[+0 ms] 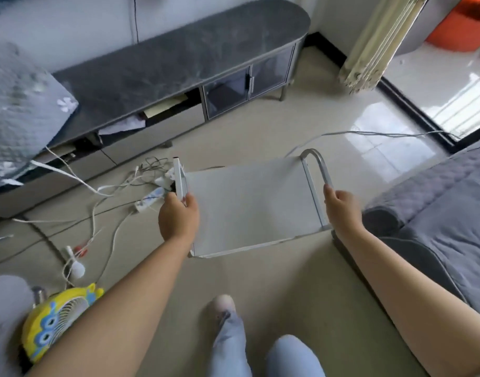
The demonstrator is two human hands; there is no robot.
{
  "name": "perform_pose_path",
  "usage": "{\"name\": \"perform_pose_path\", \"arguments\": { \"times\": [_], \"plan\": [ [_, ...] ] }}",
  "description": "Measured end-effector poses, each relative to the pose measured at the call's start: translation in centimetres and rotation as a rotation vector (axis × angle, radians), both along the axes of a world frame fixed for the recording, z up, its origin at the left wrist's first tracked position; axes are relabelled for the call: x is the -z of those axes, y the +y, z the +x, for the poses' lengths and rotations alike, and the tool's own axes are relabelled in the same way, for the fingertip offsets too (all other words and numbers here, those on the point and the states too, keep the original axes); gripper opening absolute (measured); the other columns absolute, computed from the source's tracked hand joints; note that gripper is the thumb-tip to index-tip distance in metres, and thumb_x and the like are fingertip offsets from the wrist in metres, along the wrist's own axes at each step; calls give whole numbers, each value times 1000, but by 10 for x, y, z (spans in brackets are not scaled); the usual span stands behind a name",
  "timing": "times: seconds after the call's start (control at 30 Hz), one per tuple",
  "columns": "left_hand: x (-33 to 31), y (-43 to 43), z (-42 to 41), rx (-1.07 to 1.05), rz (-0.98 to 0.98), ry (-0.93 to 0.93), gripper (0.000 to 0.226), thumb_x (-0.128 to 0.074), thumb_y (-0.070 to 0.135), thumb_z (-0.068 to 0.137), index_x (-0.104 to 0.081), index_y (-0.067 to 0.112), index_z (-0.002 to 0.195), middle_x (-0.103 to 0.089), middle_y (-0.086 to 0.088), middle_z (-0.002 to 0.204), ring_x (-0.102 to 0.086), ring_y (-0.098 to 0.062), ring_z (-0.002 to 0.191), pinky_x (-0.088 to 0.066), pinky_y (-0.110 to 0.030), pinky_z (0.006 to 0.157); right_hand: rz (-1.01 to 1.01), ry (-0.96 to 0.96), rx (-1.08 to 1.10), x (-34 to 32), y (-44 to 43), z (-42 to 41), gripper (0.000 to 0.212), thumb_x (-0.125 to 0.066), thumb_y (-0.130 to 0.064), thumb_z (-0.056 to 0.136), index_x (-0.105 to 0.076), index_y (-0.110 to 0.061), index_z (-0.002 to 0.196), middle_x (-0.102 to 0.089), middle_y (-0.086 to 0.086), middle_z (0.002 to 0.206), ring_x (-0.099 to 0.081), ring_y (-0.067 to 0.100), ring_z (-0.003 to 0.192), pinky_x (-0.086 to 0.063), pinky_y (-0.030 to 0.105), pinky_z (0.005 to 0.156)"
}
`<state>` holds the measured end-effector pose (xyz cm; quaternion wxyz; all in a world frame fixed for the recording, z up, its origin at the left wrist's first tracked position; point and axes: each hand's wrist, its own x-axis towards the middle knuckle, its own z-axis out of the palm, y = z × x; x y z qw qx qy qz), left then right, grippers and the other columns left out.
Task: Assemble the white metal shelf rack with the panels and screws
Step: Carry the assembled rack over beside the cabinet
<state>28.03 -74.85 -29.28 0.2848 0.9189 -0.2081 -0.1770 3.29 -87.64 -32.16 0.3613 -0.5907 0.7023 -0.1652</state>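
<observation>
- Over the floor (287, 281), near the middle of the view, the white metal shelf rack (249, 205) is held between both hands, with its flat panel (249, 213) facing up toward the camera.
- The left hand (179, 216) is curled round the near end of the left side frame (179, 175), at the rack's 9 o'clock edge, with the thumb laid on the inner face.
- The right hand (341, 210) is wrapped round the rounded tube of the right side frame (319, 164), at the rack's 3 o'clock edge.
- Whether the rack's near corner touches the floor or is lifted clear cannot be told.
- The step in hand is judged to be a late one: the panel appears joined to both side frames, and the rack seems to be being turned or set down for a check.
- No screws, tool or spare panels can be made out, so how tight the joints are is not shown.
- The next move is judged to call for an even grip on both sides, so that the frames are not twisted against the panel, and for a patch of floor free of clutter.
- A power strip (149, 200) and loose cables (108, 213) lie just beside the rack at its 9 o'clock; a yellow fan (62, 319) sits at 7 o'clock of the view, well apart.
- A grey quilted cover (437, 213) lies near the rack's 3 o'clock side.
</observation>
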Motion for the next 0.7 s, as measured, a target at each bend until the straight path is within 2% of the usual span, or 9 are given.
{"name": "perform_pose_path", "arguments": {
  "times": [0.13, 0.27, 0.33, 0.4, 0.53, 0.63, 0.7],
  "plan": [
    [-4, -99, 27, 108, 24, -14, 24, -43, 14, 92, -50, -9, 99, -58, -29, 105, -54, -41, 97, -37, -39, 71, 11, -27, 96, 2, -71, 9, 48, -39, -40, 95, -44, -9, 59, -42, 12, 57, -40, 24, 58, -29, 35, 59],
    [-10, -197, 32, 193, 25, -23, 22, -44, 14, 92, -50, -8, 95, -59, -27, 98, -51, -35, 81, -31, -35, 63, 51, -59, 171, -1, -158, 6, 47, -41, -43, 93, -52, -4, 68, -45, 14, 59, -46, 28, 60, -41, 43, 63],
    [-9, -250, 34, 235, -4, -13, 25, -45, 16, 93, -50, -8, 94, -59, -27, 96, -52, -35, 81, -34, -37, 63, 94, -97, 192, -6, -207, 3, 41, -45, -36, 93, -52, -4, 70, -45, 11, 55, -46, 24, 53, -42, 39, 61],
    [-9, -303, 35, 262, -26, 0, 28, -45, 19, 94, -52, -8, 94, -59, -26, 96, -55, -36, 85, -36, -37, 64, 155, -135, 200, -13, -255, -4, 36, -49, -27, 93, -49, -6, 64, -45, 7, 49, -44, 20, 44, -37, 29, 55],
    [-13, -408, 32, 327, -64, 70, 26, -45, 20, 95, -50, -3, 84, -59, -25, 92, -57, -38, 87, -41, -37, 67, 224, -127, 261, -23, -340, -17, 32, -52, -14, 88, -50, -8, 56, -52, 8, 46, -51, 21, 46, -33, 24, 48],
    [-16, -484, 28, 366, -93, 136, 21, -45, 17, 95, -47, 0, 82, -57, -22, 87, -54, -35, 83, -35, -36, 64, 231, -194, 380, -29, -417, -16, 29, -50, -2, 85, -49, -5, 56, -52, 6, 44, -47, 18, 42, -40, 23, 46],
    [-22, -530, 25, 379, -109, 193, 19, -45, 16, 95, -45, 2, 81, -52, -11, 75, -48, -28, 75, -24, -31, 57, 216, -222, 445, -36, -466, -12, 21, -46, 2, 84, -50, -2, 64, -52, 10, 57, -43, 19, 42, -42, 22, 42]
  ]
}}
